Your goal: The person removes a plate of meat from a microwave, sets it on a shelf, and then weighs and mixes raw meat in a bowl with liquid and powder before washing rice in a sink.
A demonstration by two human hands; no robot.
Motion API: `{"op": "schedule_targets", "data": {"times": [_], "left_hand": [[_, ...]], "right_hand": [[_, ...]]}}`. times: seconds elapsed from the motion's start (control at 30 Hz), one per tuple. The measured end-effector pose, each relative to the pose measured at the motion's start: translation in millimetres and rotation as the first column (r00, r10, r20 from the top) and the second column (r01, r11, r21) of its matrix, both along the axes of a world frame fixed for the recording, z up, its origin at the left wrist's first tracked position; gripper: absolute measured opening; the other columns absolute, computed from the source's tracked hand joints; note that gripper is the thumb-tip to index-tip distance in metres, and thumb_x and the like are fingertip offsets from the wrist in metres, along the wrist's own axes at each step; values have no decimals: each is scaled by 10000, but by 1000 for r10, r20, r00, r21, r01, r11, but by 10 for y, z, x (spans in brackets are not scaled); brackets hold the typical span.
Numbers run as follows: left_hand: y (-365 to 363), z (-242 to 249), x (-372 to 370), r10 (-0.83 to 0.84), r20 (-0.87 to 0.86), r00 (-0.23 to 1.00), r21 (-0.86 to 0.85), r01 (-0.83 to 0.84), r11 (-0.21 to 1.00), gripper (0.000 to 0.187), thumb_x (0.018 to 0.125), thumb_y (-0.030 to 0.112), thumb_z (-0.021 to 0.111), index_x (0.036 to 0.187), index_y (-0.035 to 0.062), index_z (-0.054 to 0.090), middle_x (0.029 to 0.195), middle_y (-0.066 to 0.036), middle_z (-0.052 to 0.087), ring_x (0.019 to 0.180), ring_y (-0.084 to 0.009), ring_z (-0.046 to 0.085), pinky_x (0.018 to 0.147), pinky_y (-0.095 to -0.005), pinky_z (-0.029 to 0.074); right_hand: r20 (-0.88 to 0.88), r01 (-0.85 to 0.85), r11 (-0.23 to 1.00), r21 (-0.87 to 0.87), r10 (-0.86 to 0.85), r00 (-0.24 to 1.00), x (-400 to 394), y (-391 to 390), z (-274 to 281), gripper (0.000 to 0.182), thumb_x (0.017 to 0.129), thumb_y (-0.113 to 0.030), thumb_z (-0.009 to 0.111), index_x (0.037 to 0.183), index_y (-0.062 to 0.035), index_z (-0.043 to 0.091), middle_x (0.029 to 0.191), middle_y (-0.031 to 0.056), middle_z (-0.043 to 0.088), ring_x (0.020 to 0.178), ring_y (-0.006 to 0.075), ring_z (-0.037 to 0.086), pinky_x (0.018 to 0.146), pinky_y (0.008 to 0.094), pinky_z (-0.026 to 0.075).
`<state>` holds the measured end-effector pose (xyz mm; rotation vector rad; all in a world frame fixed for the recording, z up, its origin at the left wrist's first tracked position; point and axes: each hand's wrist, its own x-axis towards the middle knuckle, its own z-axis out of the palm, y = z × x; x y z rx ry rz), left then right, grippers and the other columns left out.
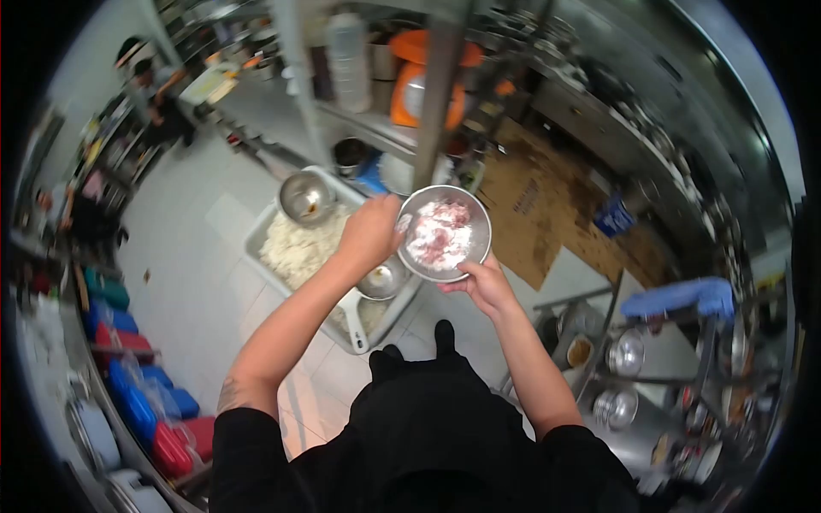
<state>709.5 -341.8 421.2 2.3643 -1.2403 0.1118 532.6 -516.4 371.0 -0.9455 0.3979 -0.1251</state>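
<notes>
My right hand (486,287) grips a round metal bowl (487,229) by its lower right rim, thumb on the edge. In the bowl lie pinkish pieces, like raw meat (440,231), coated in white powder. At the bowl's left rim my left hand (374,229) is closed, with white powder by its fingertips; what it pinches is hidden. Below that hand is a large pale tub (256,244) of white crumbly food (295,252). A metal bowl (304,198) rests on the food, and a second metal bowl (382,280) lies near a white handle (356,323).
A metal shelf stands ahead with an orange scale (421,85) and a clear plastic bottle (349,64). Flattened cardboard (534,201) covers floor at the right. Blue and red bins (132,398) line the left. Another person (158,94) stands far left. Stacked metal bowls (617,406) sit lower right.
</notes>
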Motion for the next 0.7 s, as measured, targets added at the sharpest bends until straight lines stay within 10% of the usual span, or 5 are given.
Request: {"op": "schedule_targets", "data": {"times": [0.17, 0.33, 0.43, 0.63, 0.7], "left_hand": [[-1402, -371, -490, -669, 164, 725, 74, 667, 741, 534, 710, 34, 729, 1218, 28, 564, 1248, -190, 523, 1186, -379, 530, 986, -439, 474], [-2130, -682, -1029, -710, -299, 637, 87, 759, 645, 716, 715, 4, 746, 1346, 250, 515, 1223, -195, 511, 1098, -434, 584, 905, -471, 508], [-2384, -1032, -1235, -704, -339, 624, 128, 772, 622, 644, 731, 31, 745, 1305, 227, 528, 1160, -190, 541, 1021, -428, 623, 848, -484, 524], [-2871, -1511, -1807, -579, 56, 814, 253, 549, 796, 380, 713, 91, 745, 1072, 192, 671, 1182, -135, 576, 1107, -346, 621, 861, -487, 541], [-2965, -1557, -1891, -793, -14, 609, 64, 792, 607, 462, 732, 132, 758, 1174, 239, 680, 1304, -135, 556, 1189, -397, 569, 944, -475, 521]], "right_hand": [[-85, 267, 960, 82, -260, 962, -637, -517, -421, 664, 866, 53, 416, 1472, -126, 212, 1284, 246, 566, 867, 374, 715, 658, 428, 651], [-93, 398, 913, 84, -391, 916, -1091, -871, -517, 692, 856, 57, 426, 1474, -153, 197, 1283, 233, 560, 844, 364, 721, 609, 416, 655], [-161, 406, 913, 34, -395, 904, -1311, -969, -637, 730, 848, 64, 427, 1483, -184, 169, 1283, 227, 556, 888, 362, 717, 593, 415, 656], [-263, 464, 879, 110, -424, 866, -1563, -1415, -1033, 779, 831, 72, 430, 1487, -227, 134, 1306, 204, 538, 886, 344, 722, 641, 425, 662], [-307, 465, 881, 85, -421, 854, -1706, -1589, -1065, 785, 830, 74, 431, 1489, -229, 130, 1322, 204, 526, 894, 341, 722, 654, 428, 663]]}}
